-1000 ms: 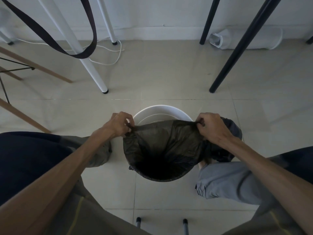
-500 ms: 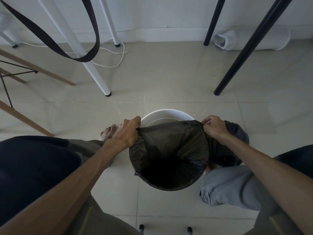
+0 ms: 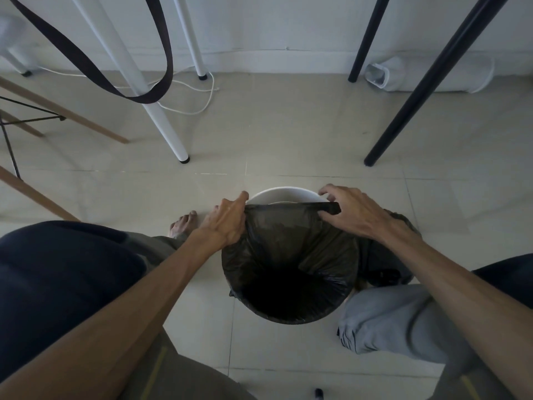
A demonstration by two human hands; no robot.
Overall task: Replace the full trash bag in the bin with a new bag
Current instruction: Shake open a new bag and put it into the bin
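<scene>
Bag mouth stretched over white bin, left hand fingers clenched on hem, right hand fingers pinching hem.

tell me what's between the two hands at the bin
In the head view, the stretched far edge of the black bag spans from the left hand to the right hand, with the bin's bare white rim showing just beyond it.
</scene>
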